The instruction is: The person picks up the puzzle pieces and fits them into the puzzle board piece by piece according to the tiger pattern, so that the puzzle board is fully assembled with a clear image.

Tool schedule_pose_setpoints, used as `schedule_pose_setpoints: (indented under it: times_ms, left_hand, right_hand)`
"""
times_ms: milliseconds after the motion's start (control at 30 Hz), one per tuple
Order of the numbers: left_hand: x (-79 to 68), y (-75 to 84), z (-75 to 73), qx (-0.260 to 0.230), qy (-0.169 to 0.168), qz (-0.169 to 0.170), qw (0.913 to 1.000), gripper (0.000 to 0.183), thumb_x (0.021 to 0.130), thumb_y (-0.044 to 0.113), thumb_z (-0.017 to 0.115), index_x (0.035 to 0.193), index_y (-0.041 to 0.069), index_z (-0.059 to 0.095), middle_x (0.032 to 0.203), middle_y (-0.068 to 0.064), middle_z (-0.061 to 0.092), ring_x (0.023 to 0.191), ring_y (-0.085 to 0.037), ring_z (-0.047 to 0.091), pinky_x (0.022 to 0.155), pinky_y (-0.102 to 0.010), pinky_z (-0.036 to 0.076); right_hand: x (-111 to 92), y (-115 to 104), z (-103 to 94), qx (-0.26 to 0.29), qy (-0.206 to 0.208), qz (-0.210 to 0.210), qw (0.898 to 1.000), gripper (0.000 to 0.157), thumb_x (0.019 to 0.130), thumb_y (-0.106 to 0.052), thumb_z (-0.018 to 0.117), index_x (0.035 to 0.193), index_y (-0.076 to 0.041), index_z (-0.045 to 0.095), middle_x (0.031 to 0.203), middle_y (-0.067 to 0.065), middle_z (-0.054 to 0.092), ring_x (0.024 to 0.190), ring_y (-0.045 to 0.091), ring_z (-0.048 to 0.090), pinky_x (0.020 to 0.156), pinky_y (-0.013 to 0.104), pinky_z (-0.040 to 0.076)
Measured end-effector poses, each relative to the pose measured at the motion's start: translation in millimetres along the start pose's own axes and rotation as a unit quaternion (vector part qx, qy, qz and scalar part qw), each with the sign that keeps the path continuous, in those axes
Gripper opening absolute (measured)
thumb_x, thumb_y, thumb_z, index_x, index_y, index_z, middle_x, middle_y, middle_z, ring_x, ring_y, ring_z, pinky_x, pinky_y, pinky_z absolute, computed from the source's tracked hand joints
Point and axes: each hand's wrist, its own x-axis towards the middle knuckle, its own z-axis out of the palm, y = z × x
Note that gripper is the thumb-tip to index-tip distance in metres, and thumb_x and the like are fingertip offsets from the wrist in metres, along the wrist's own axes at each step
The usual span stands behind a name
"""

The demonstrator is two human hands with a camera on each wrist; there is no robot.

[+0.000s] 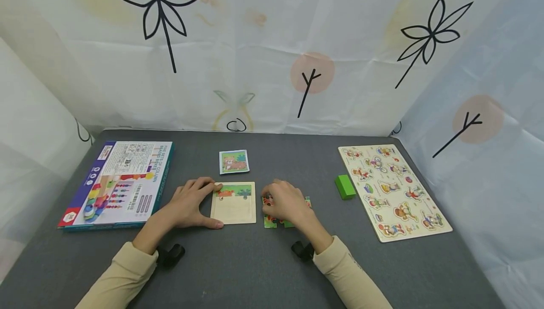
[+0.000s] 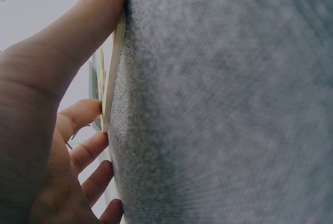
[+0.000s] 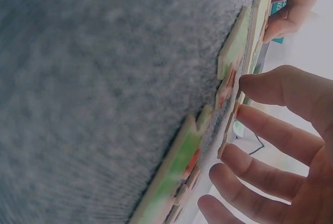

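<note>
A square wooden puzzle board lies on the table, with picture pieces along its far edge. My left hand holds the board at its left side, thumb at the near edge and index finger at the far left corner. Loose puzzle pieces with green and red print lie right of the board, partly hidden under my right hand. In the right wrist view, the thumb and index fingertips meet at the edge of a thin puzzle piece; other pieces lie beside it.
A small picture card lies beyond the board. At the left is a large game box. A green block sits beside a larger picture board at the right. White printed cloth hangs behind the table.
</note>
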Motion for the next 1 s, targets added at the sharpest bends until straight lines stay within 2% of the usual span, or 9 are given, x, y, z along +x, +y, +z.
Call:
schedule_pose_setpoints:
  times_ms: [200, 500, 1000]
  left_hand:
    - [1.2, -1.1, 0.5, 0.001, -0.002, 0.0, 1.0, 0.104, 0.067, 0.071, 0.083, 0.149, 0.017, 0.051, 0.15, -0.015, 0.045, 0.133, -0.043, 0.043, 0.101, -0.069, 0.036]
    - [1.1, -0.8, 0.8, 0.002, -0.003, 0.0, 1.0, 0.104, 0.067, 0.072, 0.083, 0.149, 0.016, 0.051, 0.15, -0.015, 0.045, 0.132, -0.043, 0.043, 0.101, -0.069, 0.036]
    - [-0.8, -0.9, 1.2, -0.004, 0.01, 0.005, 0.9999, 0.102, 0.067, 0.069, 0.084, 0.148, 0.015, 0.053, 0.15, -0.015, 0.046, 0.133, -0.044, 0.043, 0.1, -0.068, 0.036]
  right_hand:
    - [1, -5, -3.0, 0.004, 0.009, -0.007, 1.0, 0.025, 0.088, -0.015, 0.073, 0.112, -0.01, 0.078, 0.095, 0.008, 0.066, 0.063, 0.013, 0.04, 0.046, 0.026, 0.027]
    - [10, -24, -6.7, -0.003, 0.007, -0.022, 1.0, 0.022, 0.088, -0.017, 0.072, 0.109, -0.012, 0.078, 0.09, 0.006, 0.064, 0.068, 0.014, 0.046, 0.048, 0.026, 0.033]
    - [35, -62, 14.2, -0.032, -0.02, -0.038, 0.999, 0.025, 0.089, -0.028, 0.076, 0.112, -0.019, 0.077, 0.101, 0.0, 0.069, 0.08, 0.012, 0.058, 0.058, 0.028, 0.044]
